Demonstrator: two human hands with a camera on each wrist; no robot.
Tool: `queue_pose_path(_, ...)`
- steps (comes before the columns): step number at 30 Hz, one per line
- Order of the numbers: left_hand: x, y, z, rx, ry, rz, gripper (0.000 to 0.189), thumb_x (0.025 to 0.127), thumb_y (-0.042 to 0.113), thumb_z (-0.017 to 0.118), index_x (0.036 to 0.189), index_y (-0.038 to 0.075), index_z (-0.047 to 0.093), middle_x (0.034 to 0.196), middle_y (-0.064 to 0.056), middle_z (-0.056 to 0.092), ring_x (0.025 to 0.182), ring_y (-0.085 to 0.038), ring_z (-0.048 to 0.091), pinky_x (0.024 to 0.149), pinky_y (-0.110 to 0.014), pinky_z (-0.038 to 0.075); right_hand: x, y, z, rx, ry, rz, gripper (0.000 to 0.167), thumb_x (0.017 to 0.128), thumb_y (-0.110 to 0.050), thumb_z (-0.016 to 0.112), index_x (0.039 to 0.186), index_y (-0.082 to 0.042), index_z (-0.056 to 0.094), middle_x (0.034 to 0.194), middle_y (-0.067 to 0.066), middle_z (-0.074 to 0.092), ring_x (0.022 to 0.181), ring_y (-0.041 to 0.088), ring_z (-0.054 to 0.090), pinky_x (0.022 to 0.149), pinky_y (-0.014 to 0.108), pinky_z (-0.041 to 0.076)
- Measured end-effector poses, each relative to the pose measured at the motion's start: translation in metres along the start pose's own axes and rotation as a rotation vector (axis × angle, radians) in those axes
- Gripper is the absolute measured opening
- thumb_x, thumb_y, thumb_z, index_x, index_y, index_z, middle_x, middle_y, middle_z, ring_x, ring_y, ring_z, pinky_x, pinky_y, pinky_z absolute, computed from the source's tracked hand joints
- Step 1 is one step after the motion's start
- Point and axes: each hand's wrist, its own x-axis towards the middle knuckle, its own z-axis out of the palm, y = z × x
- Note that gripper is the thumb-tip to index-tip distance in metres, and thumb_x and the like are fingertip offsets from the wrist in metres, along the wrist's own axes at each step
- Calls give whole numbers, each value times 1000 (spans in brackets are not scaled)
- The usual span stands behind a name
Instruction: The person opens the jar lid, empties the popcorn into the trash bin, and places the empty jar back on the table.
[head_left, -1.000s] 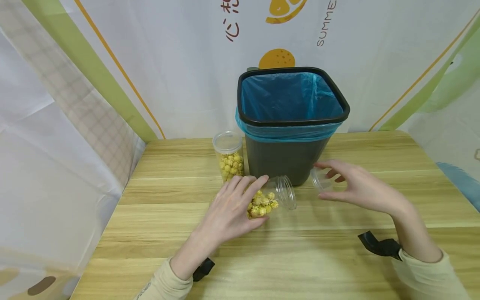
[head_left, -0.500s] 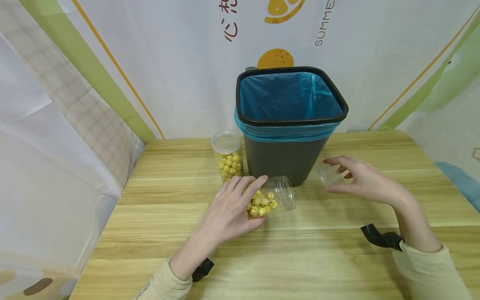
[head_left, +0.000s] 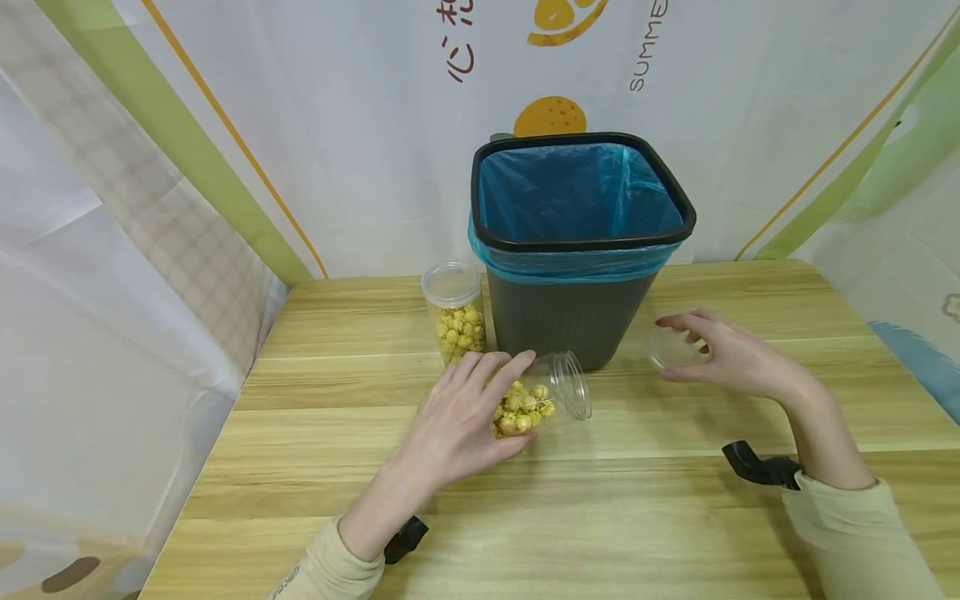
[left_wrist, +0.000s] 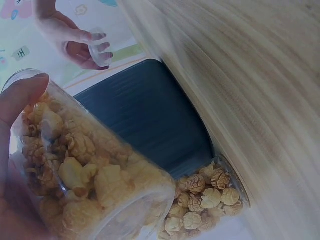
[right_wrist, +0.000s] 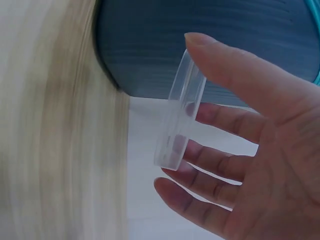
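Note:
My left hand (head_left: 468,417) grips a clear plastic jar (left_wrist: 95,160) of yellow popcorn (head_left: 522,410). In the head view the jar lies tilted on its side, its uncovered threaded mouth (head_left: 573,385) pointing right, below the front of the bin. To the right, my right hand (head_left: 731,354) holds a clear round lid (head_left: 667,346) between thumb and fingers. The right wrist view shows this lid (right_wrist: 181,112) edge-on, with the thumb at its upper end and fingertips along its other side.
A grey bin (head_left: 570,317) with a black rim and blue liner (head_left: 555,196) stands at the back of the wooden table (head_left: 600,525). Left of it, a second popcorn jar (head_left: 456,321) stands upright with its lid on. A printed curtain (head_left: 375,150) hangs behind.
My right hand has moved right with the lid, farther from the jar's mouth. The left hand and its jar have stayed in place.

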Motion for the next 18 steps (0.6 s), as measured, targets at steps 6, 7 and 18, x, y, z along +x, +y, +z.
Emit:
queue_pose_path(6, 0, 0, 0, 2, 13, 4, 92, 76, 50, 86, 153, 21, 44, 129, 0, 62, 115, -21, 58, 99, -39, 53, 3, 8, 3, -3, -14, 6, 74, 88, -39, 81, 148, -7, 51, 145, 23, 49, 123, 42, 56, 93, 59, 53)
queue_pose_path(7, 0, -1, 0, 2, 15, 5, 92, 76, 50, 86, 153, 21, 44, 129, 0, 62, 115, -21, 58, 99, -39, 53, 3, 10, 3, 0, -16, 5, 74, 88, -38, 81, 148, -7, 51, 145, 23, 49, 123, 42, 56, 93, 59, 53)
queue_pose_path(18, 0, 0, -1, 0, 8, 1, 93, 76, 51, 86, 153, 21, 43, 129, 0, 62, 115, -21, 58, 100, -39, 53, 13, 31, 12, -24, -26, 11, 76, 82, -38, 86, 141, -1, 56, 139, 27, 54, 117, 43, 57, 89, 58, 53)
